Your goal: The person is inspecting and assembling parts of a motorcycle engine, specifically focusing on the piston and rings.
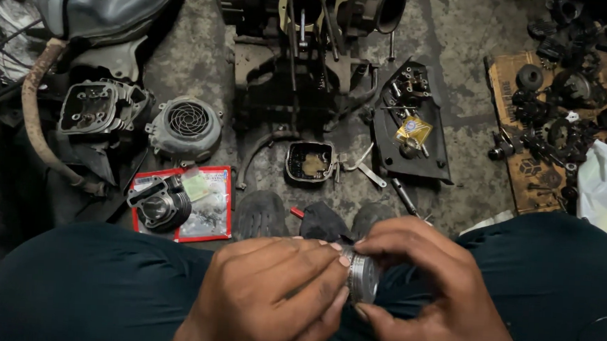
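A small silver piston (363,276) with ring grooves sits between both my hands, just above my lap. My left hand (272,297) pinches its left side with thumb and fingertips. My right hand (436,288) curls around its right side and top. Most of the piston is hidden by my fingers. My dark trouser legs fill the bottom of the view.
On the concrete floor ahead lie an engine block (303,46), a cylinder (160,204) on a red packet (208,214), a cylinder head (99,108), a round fan cover (187,124), a black tray of small parts (409,127), and cardboard with dark parts (548,121).
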